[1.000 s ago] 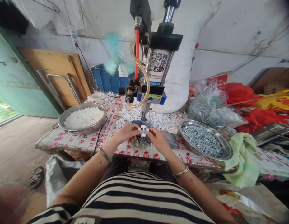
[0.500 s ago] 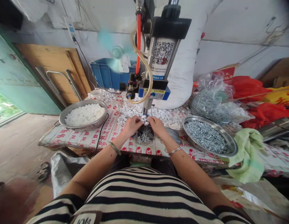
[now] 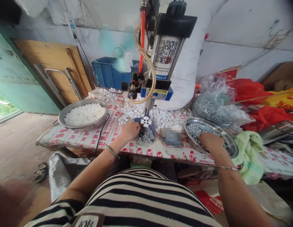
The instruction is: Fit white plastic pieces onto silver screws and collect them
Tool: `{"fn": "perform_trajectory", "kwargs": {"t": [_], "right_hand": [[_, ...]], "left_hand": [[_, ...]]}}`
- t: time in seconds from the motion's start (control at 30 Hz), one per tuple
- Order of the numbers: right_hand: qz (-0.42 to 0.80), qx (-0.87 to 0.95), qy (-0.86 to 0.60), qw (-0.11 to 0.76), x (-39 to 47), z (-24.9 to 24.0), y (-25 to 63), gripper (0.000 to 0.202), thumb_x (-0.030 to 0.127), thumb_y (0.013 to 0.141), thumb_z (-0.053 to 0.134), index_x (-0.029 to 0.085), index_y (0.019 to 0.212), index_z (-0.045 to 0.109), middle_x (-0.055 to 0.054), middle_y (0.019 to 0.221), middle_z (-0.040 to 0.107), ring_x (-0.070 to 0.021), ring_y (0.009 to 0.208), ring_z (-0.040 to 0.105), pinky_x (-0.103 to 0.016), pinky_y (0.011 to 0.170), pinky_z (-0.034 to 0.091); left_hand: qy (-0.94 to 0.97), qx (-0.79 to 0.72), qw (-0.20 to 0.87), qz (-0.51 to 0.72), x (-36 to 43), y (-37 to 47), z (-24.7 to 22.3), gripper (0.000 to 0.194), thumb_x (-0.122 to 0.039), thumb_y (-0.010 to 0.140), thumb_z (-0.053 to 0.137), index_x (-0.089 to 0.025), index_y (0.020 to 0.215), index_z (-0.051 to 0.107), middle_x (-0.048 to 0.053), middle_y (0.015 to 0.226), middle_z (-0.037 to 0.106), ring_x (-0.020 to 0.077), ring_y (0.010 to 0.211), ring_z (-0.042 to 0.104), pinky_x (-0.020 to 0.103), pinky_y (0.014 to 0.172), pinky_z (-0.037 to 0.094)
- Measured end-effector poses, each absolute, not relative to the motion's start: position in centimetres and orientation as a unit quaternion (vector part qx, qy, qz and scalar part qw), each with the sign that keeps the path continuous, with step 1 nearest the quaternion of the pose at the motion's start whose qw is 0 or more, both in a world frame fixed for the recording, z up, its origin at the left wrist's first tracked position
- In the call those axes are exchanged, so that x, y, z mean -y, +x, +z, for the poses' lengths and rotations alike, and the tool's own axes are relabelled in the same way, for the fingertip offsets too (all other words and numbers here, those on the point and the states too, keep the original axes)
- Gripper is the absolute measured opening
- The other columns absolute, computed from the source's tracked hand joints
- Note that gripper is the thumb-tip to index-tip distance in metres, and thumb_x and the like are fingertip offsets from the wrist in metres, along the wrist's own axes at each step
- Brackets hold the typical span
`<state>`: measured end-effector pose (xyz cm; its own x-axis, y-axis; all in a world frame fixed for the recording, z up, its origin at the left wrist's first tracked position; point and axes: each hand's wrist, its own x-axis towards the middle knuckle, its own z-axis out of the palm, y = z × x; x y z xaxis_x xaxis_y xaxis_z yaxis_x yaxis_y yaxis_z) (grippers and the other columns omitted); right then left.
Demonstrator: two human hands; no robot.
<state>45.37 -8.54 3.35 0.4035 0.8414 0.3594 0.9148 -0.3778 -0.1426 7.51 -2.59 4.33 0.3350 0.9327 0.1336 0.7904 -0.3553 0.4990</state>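
Note:
My left hand [image 3: 130, 130] is closed beside the foot of the pneumatic press [image 3: 164, 63]. Its fingers curl in next to a dark blue part, and what they hold is hidden. A small white plastic piece [image 3: 145, 121] sits under the press rod [image 3: 148, 107], just right of those fingers. Below it lies a heap of small metal pins [image 3: 146, 135]. My right hand [image 3: 211, 141] reaches into a round steel bowl [image 3: 234, 153] of similar metal pins [image 3: 196, 127], its fingers bent down among them and its grip out of sight.
White pieces [image 3: 131, 110] are scattered around the press. A steel basin [image 3: 62, 121] of white pieces stands at left. Behind are a blue crate [image 3: 103, 74] and a spinning fan [image 3: 119, 51]. A bag of pins [image 3: 208, 107] and a green cloth [image 3: 250, 154] lie at right.
My right hand has left the press and moved right into the bowl of pins. The left hand has drawn slightly left and down, and the white piece now shows under the rod.

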Motion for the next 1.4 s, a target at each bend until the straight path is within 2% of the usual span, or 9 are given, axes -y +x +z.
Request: {"fn": "perform_trajectory", "kwargs": {"t": [0.17, 0.27, 0.47, 0.6, 0.73, 0.97, 1.13, 1.23, 1.4], "right_hand": [[-0.048, 0.544, -0.834, 0.077, 9.1, 3.4, 45.8, 0.012, 0.016, 0.068, 0.062, 0.019, 0.057, 0.066, -0.019, 0.077, 0.066, -0.0251, 0.07, 0.06, -0.038, 0.059, 0.031], [-0.033, 0.526, -0.845, 0.097, 9.0, 4.3, 45.3, 0.012, 0.021, 0.073, 0.059, 0.02, 0.078, 0.07, -0.018, 0.085, 0.067, -0.0242, 0.074, 0.06, -0.037, 0.062, 0.033], [-0.013, 0.529, -0.703, 0.475, 9.0, 6.6, 37.6, 0.025, 0.027, 0.076, 0.053, 0.016, 0.096, 0.064, -0.012, 0.09, 0.066, -0.0193, 0.08, 0.06, -0.033, 0.074, 0.043], [0.118, 0.568, -0.566, 0.585, 8.7, 7.0, 27.2, 0.021, 0.033, 0.075, 0.056, 0.019, 0.09, 0.062, -0.004, 0.083, 0.066, -0.0164, 0.074, 0.06, -0.031, 0.07, 0.048], [0.163, 0.589, -0.528, 0.589, 9.0, 5.9, 21.7, 0.02, 0.033, 0.078, 0.054, 0.019, 0.09, 0.062, -0.003, 0.081, 0.066, -0.0151, 0.074, 0.06, -0.029, 0.072, 0.048], [0.072, 0.706, -0.534, 0.46, 9.9, 4.2, 21.9, 0.025, 0.028, 0.082, 0.047, 0.022, 0.1, 0.064, -0.005, 0.095, 0.067, -0.0186, 0.09, 0.059, -0.035, 0.085, 0.043], [0.194, 0.589, -0.559, 0.55, 9.3, 4.6, 22.0, 0.035, 0.033, 0.076, 0.056, 0.019, 0.108, 0.057, -0.001, 0.077, 0.065, -0.0138, 0.069, 0.058, -0.028, 0.068, 0.047], [0.267, 0.556, -0.537, 0.575, 9.2, 4.9, 21.9, 0.027, 0.035, 0.071, 0.061, 0.017, 0.091, 0.062, -0.001, 0.074, 0.065, -0.0134, 0.067, 0.058, -0.026, 0.064, 0.047], [0.235, 0.559, -0.566, 0.558, 9.6, 5.1, 22.0, 0.021, 0.036, 0.071, 0.062, 0.017, 0.08, 0.066, -0.003, 0.076, 0.068, -0.0154, 0.07, 0.06, -0.028, 0.067, 0.047]], "left_hand": [[0.737, -0.486, 0.33, 0.335, 2.8, 6.8, 3.9, 0.017, -0.025, 0.078, 0.048, -0.017, 0.072, 0.062, 0.001, 0.066, 0.059, 0.0127, 0.063, 0.053, 0.023, 0.06, 0.038], [0.64, -0.457, 0.471, 0.4, 3.3, 6.7, 3.9, 0.017, -0.031, 0.072, 0.054, -0.016, 0.072, 0.06, -0.003, 0.056, 0.05, 0.0075, 0.049, 0.044, 0.019, 0.048, 0.033], [0.485, -0.378, 0.682, 0.396, 5.1, 7.7, 4.8, 0.034, -0.039, 0.057, 0.07, -0.013, 0.075, 0.058, -0.005, 0.056, 0.047, 0.0014, 0.04, 0.034, 0.015, 0.036, 0.019], [0.449, -0.329, 0.744, 0.369, 6.1, 8.6, 5.3, 0.035, -0.038, 0.055, 0.074, -0.012, 0.072, 0.057, -0.005, 0.054, 0.047, 0.0005, 0.039, 0.034, 0.014, 0.035, 0.018], [0.396, -0.307, 0.775, 0.385, 6.3, 8.3, 5.4, 0.036, -0.036, 0.054, 0.076, -0.013, 0.071, 0.054, -0.006, 0.055, 0.046, 0.001, 0.04, 0.037, 0.014, 0.034, 0.02], [0.412, -0.321, 0.759, 0.389, 6.3, 7.3, 5.4, 0.034, -0.036, 0.056, 0.075, -0.012, 0.069, 0.056, -0.005, 0.052, 0.046, 0.0014, 0.04, 0.038, 0.014, 0.035, 0.022], [0.423, -0.348, 0.742, 0.386, 6.7, 7.6, 5.2, 0.035, -0.037, 0.054, 0.076, -0.012, 0.07, 0.058, -0.005, 0.053, 0.049, 0.0012, 0.039, 0.037, 0.015, 0.034, 0.021], [0.439, -0.35, 0.736, 0.379, 6.9, 8.0, 5.0, 0.035, -0.038, 0.054, 0.075, -0.012, 0.071, 0.059, -0.005, 0.05, 0.047, 0.0018, 0.038, 0.036, 0.015, 0.033, 0.019], [0.474, -0.364, 0.701, 0.388, 7.0, 8.5, 4.9, 0.031, -0.039, 0.058, 0.071, -0.012, 0.07, 0.059, -0.006, 0.048, 0.045, 0.0025, 0.038, 0.035, 0.016, 0.034, 0.019]]}}
